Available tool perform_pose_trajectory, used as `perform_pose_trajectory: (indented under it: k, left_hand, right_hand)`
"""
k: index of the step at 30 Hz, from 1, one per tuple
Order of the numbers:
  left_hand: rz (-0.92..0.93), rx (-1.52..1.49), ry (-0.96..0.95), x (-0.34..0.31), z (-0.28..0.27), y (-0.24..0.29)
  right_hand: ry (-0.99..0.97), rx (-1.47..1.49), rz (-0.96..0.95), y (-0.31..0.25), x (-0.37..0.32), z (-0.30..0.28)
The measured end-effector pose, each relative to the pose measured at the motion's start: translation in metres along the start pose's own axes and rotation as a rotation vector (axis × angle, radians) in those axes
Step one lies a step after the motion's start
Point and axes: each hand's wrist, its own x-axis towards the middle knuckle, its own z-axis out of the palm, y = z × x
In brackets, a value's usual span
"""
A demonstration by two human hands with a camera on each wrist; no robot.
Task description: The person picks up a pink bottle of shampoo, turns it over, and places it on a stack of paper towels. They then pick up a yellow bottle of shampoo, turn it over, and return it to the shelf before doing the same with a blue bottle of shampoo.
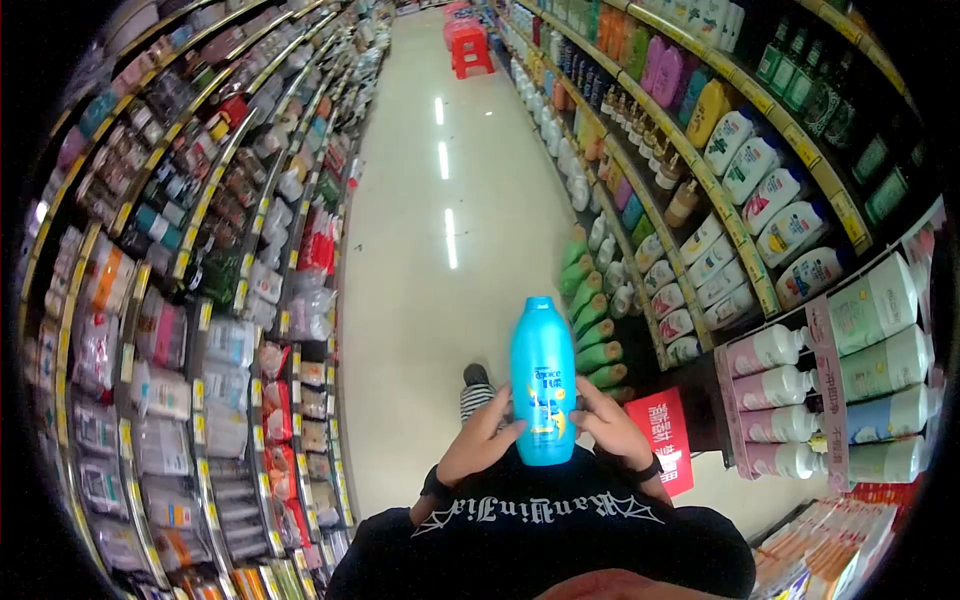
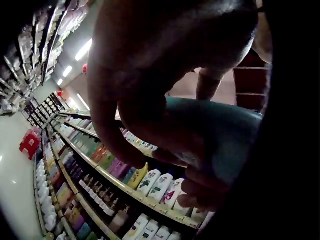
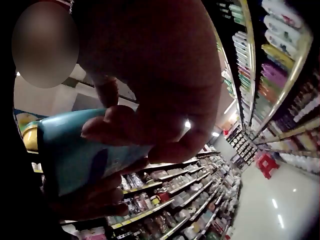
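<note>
A turquoise shampoo bottle (image 1: pixel 542 385) with a blue cap stands upright in front of the chest, its printed label facing the wearer. My left hand (image 1: pixel 482 435) grips its left side, thumb on the front near the bottom. On the opposite side my right hand (image 1: pixel 612 428) holds it, with the thumb also toward the front. In the left wrist view, the left fingers (image 2: pixel 142 125) curl in the dim light beside the bottle (image 2: pixel 227 130). The right wrist view shows the right hand (image 3: pixel 155 95) bent over the bottle (image 3: pixel 65 140), with fingers of the other hand below.
An aisle floor (image 1: pixel 400 200) runs ahead between tall shelves. Packaged goods (image 1: pixel 165 445) fill the left shelf; white bottles (image 1: pixel 750 170) line the right one. Pump bottles (image 1: pixel 765 395) stand near the right arm, beside a red sign (image 1: pixel 662 435). A red stool (image 1: pixel 470 52) sits far off.
</note>
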Motion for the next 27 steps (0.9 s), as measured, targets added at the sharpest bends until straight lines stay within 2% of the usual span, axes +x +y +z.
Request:
perform_pose_trajectory:
  k: [3,7,8,12,16,19,22,27]
  left_hand:
    - [0.097,0.014,-0.058,0.044,-0.033,-0.002]
    - [0.102,0.081,-0.116,0.100,-0.088,0.006]
    - [0.107,0.066,-0.118,0.112,-0.101,0.003]
    - [0.111,0.032,-0.087,0.146,-0.149,0.003]
    - [0.067,-0.026,-0.064,0.169,-0.183,-0.015]
    - [-0.046,0.063,-0.100,0.179,-0.206,-0.015]
    - [-0.035,-0.054,-0.061,0.190,-0.220,-0.020]
    - [-0.176,-0.013,-0.022,0.220,-0.241,-0.029]
  right_hand:
    - [0.093,-0.010,-0.013,-0.007,0.035,-0.009]
    - [0.189,-0.022,-0.047,-0.038,0.093,-0.015]
    - [0.139,0.064,-0.024,-0.047,0.104,-0.017]
    - [0.196,0.015,-0.069,-0.066,0.166,-0.016]
    - [0.190,-0.034,-0.033,-0.052,0.214,-0.015]
    - [0.181,-0.026,0.024,-0.047,0.238,-0.013]
    - [0.101,-0.070,0.041,-0.055,0.266,-0.023]
    - [0.022,-0.098,0.072,-0.066,0.314,-0.042]
